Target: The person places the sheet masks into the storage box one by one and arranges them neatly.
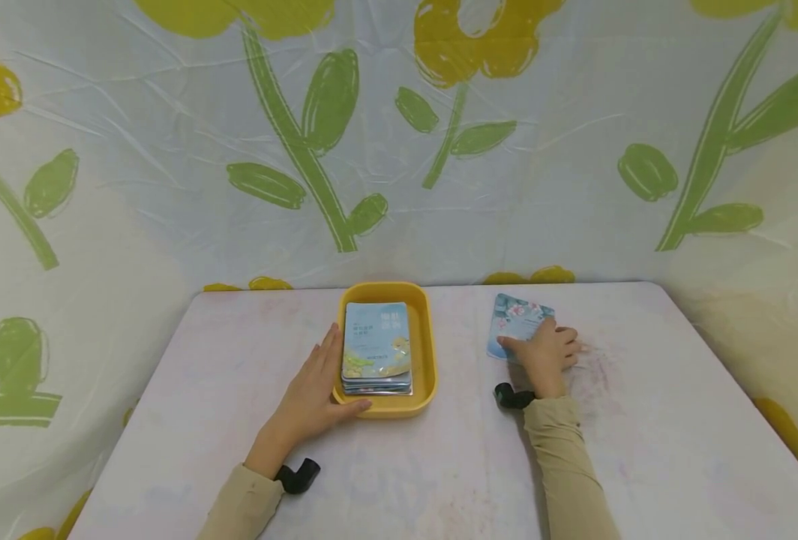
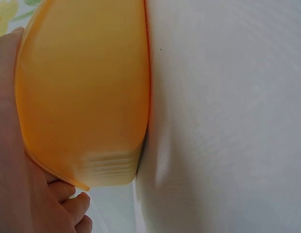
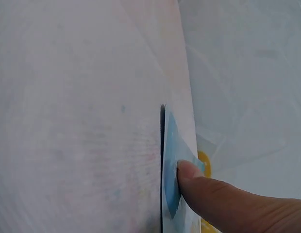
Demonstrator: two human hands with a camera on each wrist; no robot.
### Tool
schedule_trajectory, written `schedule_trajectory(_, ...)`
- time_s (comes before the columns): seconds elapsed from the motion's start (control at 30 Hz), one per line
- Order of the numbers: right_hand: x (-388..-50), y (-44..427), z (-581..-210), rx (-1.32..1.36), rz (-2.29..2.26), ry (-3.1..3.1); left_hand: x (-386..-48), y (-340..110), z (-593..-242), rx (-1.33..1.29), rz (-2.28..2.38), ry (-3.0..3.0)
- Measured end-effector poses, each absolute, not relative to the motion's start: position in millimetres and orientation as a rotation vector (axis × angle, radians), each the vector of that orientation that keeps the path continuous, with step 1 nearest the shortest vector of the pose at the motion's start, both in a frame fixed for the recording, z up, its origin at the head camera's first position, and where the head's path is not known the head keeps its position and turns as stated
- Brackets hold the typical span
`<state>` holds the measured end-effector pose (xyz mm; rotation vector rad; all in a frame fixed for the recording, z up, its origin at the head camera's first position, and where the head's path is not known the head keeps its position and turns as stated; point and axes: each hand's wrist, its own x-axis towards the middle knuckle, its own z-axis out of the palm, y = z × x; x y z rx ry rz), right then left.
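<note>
A yellow plastic tray [image 1: 424, 352] stands near the table's far edge, holding a stack of flat blue sachets [image 1: 375, 337] that look like face-mask packets. My left hand [image 1: 311, 394] grips the tray at its left side, thumb on the front rim. From close up in the left wrist view, the hand's fingers [image 2: 75, 206] curl past the tray's end. To the right of the tray, another blue sachet [image 1: 510, 319] with pink flowers lies at the table surface. My right hand [image 1: 544, 356] holds it; the right wrist view has the thumb [image 3: 209, 189] pressing its buckled face. The other fingers are hidden there.
The table [image 1: 439, 480] has a pale, faintly stained cover. A curtain [image 1: 541, 217] printed with yellow flowers and green leaves hangs behind the far edge and at both sides. Each wrist carries a small black device [image 1: 299, 475].
</note>
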<state>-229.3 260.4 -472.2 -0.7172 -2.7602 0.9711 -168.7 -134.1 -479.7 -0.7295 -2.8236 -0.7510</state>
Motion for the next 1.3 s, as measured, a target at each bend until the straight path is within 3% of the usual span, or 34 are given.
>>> schedule_trajectory(0.47, -225, 277, -466, -0.77, 1.05, -2.797, -168, -134, -479, -0.72, -0.768, -2.838)
schedule_trajectory(0.67, -224, 277, -466, -0.671, 1.137, -2.766, -168, -134, -479, -0.717, -0.777, -2.834)
schedule_trajectory(1.3, -229, 292, -485, -0.626, 1.637, -2.219, -167, -133, -475, -0.711, -0.783, -2.852)
